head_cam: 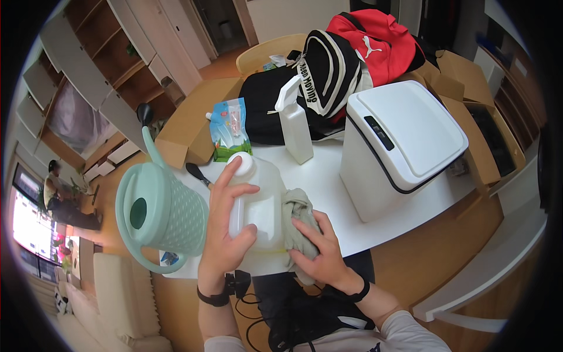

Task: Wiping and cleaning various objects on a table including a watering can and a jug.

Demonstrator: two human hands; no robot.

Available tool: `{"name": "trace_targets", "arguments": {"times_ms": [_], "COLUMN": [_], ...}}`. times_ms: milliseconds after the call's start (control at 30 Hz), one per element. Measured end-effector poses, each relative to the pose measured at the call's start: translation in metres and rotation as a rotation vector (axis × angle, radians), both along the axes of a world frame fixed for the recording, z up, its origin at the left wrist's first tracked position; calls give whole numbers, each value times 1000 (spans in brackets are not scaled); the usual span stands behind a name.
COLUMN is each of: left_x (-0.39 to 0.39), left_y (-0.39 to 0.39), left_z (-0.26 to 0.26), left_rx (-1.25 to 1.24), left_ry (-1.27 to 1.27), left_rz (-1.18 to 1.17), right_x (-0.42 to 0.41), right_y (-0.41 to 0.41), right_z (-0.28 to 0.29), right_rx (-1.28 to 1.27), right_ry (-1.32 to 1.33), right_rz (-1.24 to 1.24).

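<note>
A translucent white plastic jug (259, 207) with a round white cap (242, 165) stands near the table's front edge. My left hand (226, 220) is around its left side, index fingertip at the cap, thumb and other fingers curved over the body. A crumpled grey-green cloth (301, 224) is in my right hand (321, 251), against the jug's right side. Left of my left hand stands a mint-green watering can (182, 211), its long spout ending in a black rose. A black-headed brush (198, 172) lies behind the jug, partly hidden by my left hand.
On the white table (327, 185) stand a white spray bottle (297, 132), a blue-green refill pouch (229, 130) and a white lidded bin (396, 145). Behind are black (268, 105) and red (378, 48) bags. Cardboard boxes (198, 119) flank them. A person (66, 198) sits far left.
</note>
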State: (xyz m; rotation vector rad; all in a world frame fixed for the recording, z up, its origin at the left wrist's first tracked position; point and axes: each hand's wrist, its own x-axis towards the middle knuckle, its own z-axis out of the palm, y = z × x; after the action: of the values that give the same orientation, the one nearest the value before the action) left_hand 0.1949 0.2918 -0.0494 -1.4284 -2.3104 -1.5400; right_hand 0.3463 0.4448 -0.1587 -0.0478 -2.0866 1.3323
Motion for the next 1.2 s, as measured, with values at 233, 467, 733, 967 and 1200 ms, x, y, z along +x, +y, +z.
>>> {"name": "trace_targets", "arguments": {"times_ms": [233,467,733,967,1200], "left_x": [3,0,5,3,3], "left_y": [-1,2,0,4,-1], "left_z": [4,-3,-1,-3,-2], "left_rx": [2,8,3,-5,1], "left_ry": [10,-3,9,26,36], "left_rz": [11,-2,50,52,62], "right_x": [-13,-7,-6,-13,-2], "right_y": [-8,-8,-18,-9,-17], "right_z": [-22,-27,-5,-34,3], "right_rx": [-39,-87,-76,-189,-61], "right_ry": [30,-29,125,-65,60], "right_rz": [-77,-115,-70,-112,-51]}}
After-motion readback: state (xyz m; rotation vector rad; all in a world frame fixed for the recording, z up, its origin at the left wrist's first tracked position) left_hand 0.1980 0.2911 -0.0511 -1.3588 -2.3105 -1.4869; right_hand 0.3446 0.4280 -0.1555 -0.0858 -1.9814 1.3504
